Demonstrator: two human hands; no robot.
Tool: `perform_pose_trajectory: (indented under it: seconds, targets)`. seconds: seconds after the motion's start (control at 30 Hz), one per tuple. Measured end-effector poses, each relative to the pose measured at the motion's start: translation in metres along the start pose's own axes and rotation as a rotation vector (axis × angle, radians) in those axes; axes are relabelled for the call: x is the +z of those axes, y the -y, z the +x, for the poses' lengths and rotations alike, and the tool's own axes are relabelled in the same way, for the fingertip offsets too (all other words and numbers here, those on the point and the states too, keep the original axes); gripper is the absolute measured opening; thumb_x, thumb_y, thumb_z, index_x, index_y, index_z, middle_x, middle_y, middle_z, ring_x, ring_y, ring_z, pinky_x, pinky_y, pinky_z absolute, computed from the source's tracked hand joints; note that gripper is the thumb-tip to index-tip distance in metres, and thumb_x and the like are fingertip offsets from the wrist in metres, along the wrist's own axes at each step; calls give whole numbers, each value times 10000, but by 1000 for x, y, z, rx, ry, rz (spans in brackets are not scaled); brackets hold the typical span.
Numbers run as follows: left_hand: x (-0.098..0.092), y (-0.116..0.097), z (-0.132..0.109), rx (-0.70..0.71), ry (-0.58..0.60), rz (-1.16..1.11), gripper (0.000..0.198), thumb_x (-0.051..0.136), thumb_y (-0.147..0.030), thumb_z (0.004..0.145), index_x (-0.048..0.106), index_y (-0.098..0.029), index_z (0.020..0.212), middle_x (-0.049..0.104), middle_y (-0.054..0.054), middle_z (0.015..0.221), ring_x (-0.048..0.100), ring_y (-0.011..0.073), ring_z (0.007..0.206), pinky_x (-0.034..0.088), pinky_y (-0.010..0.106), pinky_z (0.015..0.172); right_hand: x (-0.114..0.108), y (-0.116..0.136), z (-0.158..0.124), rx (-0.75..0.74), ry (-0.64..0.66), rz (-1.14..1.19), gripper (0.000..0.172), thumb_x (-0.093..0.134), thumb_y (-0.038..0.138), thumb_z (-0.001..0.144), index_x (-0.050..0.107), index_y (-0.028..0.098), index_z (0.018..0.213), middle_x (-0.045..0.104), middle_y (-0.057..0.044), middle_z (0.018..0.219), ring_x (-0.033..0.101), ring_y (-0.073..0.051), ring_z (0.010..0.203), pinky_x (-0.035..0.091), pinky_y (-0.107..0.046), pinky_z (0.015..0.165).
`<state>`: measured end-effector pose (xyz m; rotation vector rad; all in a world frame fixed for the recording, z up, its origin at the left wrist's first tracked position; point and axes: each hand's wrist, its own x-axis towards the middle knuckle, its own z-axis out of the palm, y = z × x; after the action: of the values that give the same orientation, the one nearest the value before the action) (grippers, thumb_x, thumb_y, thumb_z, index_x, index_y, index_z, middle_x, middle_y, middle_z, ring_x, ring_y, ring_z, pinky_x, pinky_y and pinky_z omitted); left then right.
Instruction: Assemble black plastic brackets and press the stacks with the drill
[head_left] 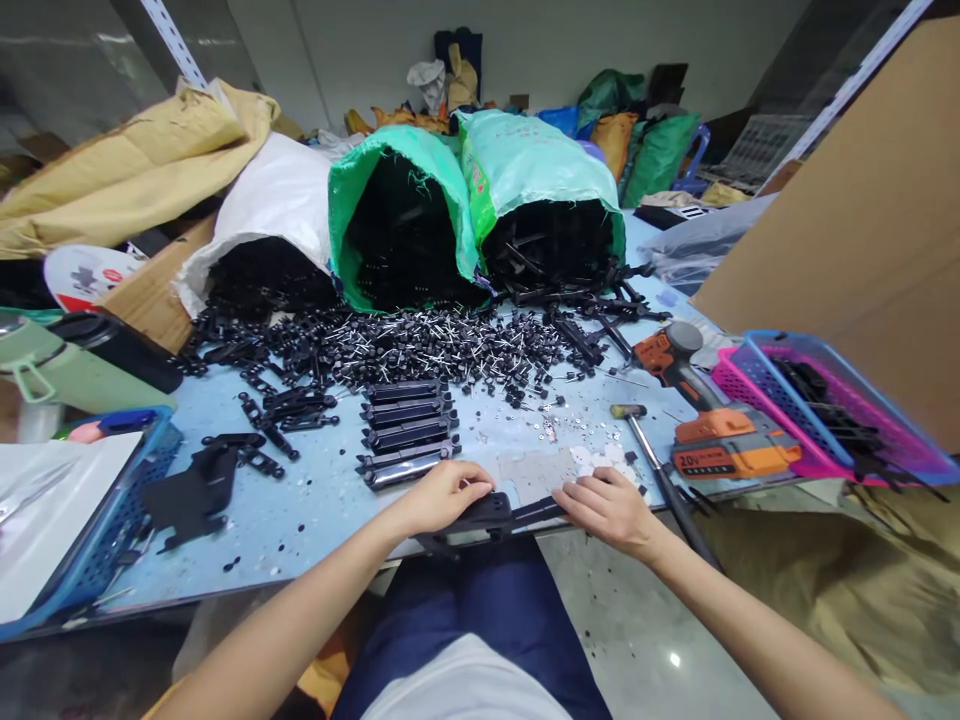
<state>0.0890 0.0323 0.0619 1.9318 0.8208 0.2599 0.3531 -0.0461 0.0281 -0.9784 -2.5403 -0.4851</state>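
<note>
My left hand (444, 496) rests with curled fingers on top of a black plastic hinged part (499, 514) at the front edge of the light blue table (300, 510). My right hand (609, 508) has its fingers pressed down on the right end of the same part. Just beyond my left hand lies a row of several finished black assemblies (407, 430). Small white washers (596, 457) are scattered near my right hand.
A pile of small black rivets (450, 350) spreads mid-table before two green sacks (405, 215) and a white sack (262, 235) of black parts. An orange cordless drill (705, 420) and a hammer (652, 455) lie at right, beside blue and pink baskets (832, 400).
</note>
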Motion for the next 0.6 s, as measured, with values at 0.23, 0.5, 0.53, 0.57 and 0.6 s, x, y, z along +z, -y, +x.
perform_pose_trajectory:
  seconds: [0.23,0.5,0.53,0.57,0.6]
  targets:
    - [-7,17,22,-72,-410,-128,321,416,-280,814,504,-136,1087,612,74,964,600,147,749,464,282,713,4,-3,2,10,33,32,184,475,272,861,531,152,988,639,-49,814,518,-130,676,328,-309,659]
    - [-16,13,67,-79,-106,717,220,462,-76,721,602,-130,881,624,105,911,565,212,914,427,305,809,-2,2,-10,51,214,232,232,432,330,871,528,165,1004,618,-56,797,524,-143,694,336,-310,661]
    - [-13,14,72,-97,-89,733,204,474,-52,696,610,-127,828,629,110,875,572,220,895,434,307,791,-1,2,-12,64,216,241,230,432,327,870,529,163,1001,616,-57,798,528,-144,701,336,-310,663]
    - [-10,14,78,-113,-86,740,193,482,-35,677,613,-127,784,632,112,844,579,224,875,441,306,773,0,2,-13,77,215,249,227,435,322,869,530,161,997,614,-57,800,531,-146,709,334,-310,664]
    - [-9,15,83,-134,-89,753,194,485,-23,665,613,-126,768,633,115,833,583,225,864,446,304,760,2,2,-14,90,215,258,224,440,319,868,531,158,993,612,-58,800,533,-148,717,332,-309,666]
